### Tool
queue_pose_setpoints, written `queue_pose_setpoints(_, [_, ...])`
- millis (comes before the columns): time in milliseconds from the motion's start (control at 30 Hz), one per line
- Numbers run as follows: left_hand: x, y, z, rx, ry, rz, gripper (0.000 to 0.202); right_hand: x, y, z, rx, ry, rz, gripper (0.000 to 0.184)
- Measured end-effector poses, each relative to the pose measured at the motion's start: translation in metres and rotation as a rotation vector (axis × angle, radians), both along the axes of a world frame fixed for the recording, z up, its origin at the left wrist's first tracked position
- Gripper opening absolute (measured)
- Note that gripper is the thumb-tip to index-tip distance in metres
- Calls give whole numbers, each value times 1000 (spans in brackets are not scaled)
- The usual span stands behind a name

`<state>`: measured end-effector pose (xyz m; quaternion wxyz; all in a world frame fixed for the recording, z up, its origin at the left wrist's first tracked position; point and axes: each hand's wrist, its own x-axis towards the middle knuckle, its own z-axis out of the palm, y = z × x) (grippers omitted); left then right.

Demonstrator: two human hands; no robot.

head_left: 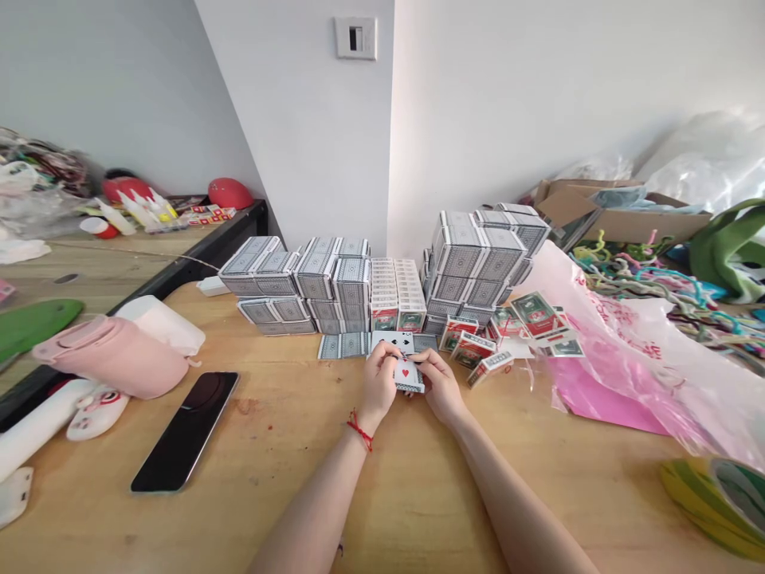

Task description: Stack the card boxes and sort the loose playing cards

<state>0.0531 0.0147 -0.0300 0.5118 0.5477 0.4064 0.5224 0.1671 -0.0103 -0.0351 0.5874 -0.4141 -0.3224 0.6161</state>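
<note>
Both my hands meet at a deck of playing cards [406, 375] above the wooden table, a red heart showing on its upper face. My left hand [381, 375] is closed on the deck's left side, thumb at the top. From the other side my right hand [441, 383] pinches at the top edge, and its lower fingers are partly hidden. Just beyond them lies a face-up card with black spades [391, 343]. Grey-backed cards [345, 346] lie beside it. Small red-and-green card boxes [472, 349] sit right of my right hand.
Grey card stacks [335, 279] and a taller grey stack [472, 255] flank rows of small boxes [398, 295] at the back. To the left lie a black phone [185, 430] and a pink bottle [119, 355]. Plastic sheeting [627, 343] and yellow tape [714, 502] occupy the right.
</note>
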Motion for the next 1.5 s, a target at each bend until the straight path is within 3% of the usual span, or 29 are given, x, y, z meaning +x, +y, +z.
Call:
queue_pose_setpoints(233, [4, -1, 4, -9, -26, 24, 15, 1, 4, -9, 76, -59, -136, 9])
queue_pose_setpoints(500, [2, 0, 2, 90, 336, 199, 30, 3, 3, -9, 117, -168, -181, 10])
queue_pose_setpoints(800, [2, 3, -2, 211, 442, 146, 24, 5, 4, -7, 123, -281, -120, 19])
queue_pose_setpoints(1100, [3, 6, -3, 201, 380, 194, 19, -1, 0, -2, 97, -148, 107, 31])
queue_pose_setpoints(1267, [3, 5, -1, 224, 376, 162, 19, 3, 2, -5, -1, -37, 145, 29])
queue_pose_setpoints(1500, [2, 5, 3, 266, 358, 103, 20, 6, 1, -4, -30, 16, 385, 34])
